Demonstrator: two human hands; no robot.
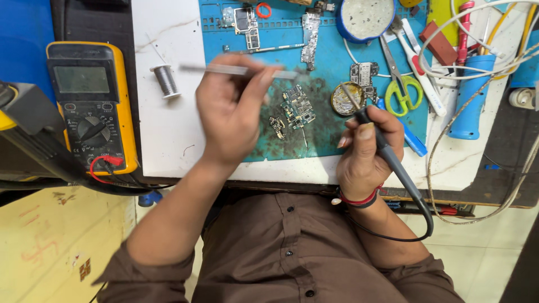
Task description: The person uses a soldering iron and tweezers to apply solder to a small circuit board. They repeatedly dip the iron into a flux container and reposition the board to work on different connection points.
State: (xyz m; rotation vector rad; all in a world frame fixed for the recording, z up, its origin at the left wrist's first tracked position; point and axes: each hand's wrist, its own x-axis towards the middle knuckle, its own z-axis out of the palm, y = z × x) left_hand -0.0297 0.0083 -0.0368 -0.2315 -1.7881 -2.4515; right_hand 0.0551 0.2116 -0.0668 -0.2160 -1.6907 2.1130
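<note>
On the table, the mat (pixel 331 56) lies mid-table; circuit boards (pixel 296 106) sit on it near the front edge (solder tin (pixel 346 99) just right), multimeter (pixel 92 106) at the left edge, scissors (pixel 400 84) right.

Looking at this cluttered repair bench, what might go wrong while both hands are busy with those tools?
The soldering iron in the right hand has its tip at the small round tin; a slip might scorch the scissors or white cables close by. The left hand holds blurred tweezers, so it may be moving fast and could knock the small circuit boards off the blue mat. The iron's cord hangs by the lap and could snag.
</note>
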